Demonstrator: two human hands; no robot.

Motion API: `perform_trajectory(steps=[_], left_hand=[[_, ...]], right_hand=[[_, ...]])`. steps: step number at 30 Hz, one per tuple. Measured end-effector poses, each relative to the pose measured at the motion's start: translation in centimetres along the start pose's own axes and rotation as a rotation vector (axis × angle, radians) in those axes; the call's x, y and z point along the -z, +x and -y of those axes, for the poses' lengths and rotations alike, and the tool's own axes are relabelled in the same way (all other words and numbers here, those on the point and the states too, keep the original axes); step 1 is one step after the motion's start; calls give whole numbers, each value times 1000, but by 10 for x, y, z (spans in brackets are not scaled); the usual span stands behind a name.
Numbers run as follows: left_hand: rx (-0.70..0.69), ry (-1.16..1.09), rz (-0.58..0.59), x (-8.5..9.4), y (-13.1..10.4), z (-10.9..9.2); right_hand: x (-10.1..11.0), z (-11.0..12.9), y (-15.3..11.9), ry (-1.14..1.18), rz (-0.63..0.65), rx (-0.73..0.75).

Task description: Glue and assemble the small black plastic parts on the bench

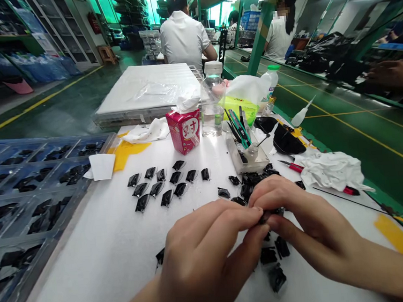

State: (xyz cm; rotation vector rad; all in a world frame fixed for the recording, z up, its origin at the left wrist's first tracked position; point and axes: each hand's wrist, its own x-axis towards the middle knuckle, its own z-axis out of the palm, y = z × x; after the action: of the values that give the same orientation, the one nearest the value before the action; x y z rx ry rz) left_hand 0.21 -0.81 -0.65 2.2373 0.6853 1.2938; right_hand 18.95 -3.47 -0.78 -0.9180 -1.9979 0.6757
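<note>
My left hand [210, 249] and my right hand [298, 213] meet over the white table, fingertips pinched together. Between them is a small black piece [264, 217], mostly hidden by the fingers. Behind and below my hands lies a loose pile of similar black pieces [251, 182], with a few nearer me, such as one black piece [277, 278]. Farther left, several black pieces with clear edges [166, 197] are set out in rough rows. Another dark piece [160, 256] shows partly behind my left hand.
A compartmented blue tray [50, 192] of black pieces stands left. Behind the rows are a red tissue box [184, 131], a clear bottle [212, 103] and a tool holder [246, 159]. Crumpled white cloth [330, 170] and a red-handled knife [290, 165] lie right. Other people sit farther off.
</note>
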Motion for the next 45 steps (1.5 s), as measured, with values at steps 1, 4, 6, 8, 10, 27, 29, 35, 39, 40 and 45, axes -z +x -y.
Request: perform_trajectory(steps=[1,4,6,8,10,27,29,35,39,40,45], left_hand=[[-18,15,0,0,-1,-1],[-1,-5,9,2,0,-4],[181,-135,8,2,3,-5],[488,-409,46,2,6,-5],[806,-751,126,1,9,-3],[1367,-1453,353,-5,6,4],[1375,-1453,333,-5,6,4],[1348,-1466,341,-5,3,6],[1345,-1372,294,-3,5,11],[1372,-1318,243,-2,8,12],[1450,-1044,-7,2,20,12]], right_hand=[[0,1,0,2,0,-1],[0,1,0,26,18,-16],[0,-1,-1,34,22,-16],[1,-2,-2,-10,-25,17],[3,-2,-4,-86,-74,83],[5,8,6,-418,-43,436],[5,6,6,-397,-60,466],[1,-1,7,-378,-96,518],[16,-2,10,-368,-57,449],[26,-2,10,-397,-47,372],[91,-17,-12,-965,169,-453]])
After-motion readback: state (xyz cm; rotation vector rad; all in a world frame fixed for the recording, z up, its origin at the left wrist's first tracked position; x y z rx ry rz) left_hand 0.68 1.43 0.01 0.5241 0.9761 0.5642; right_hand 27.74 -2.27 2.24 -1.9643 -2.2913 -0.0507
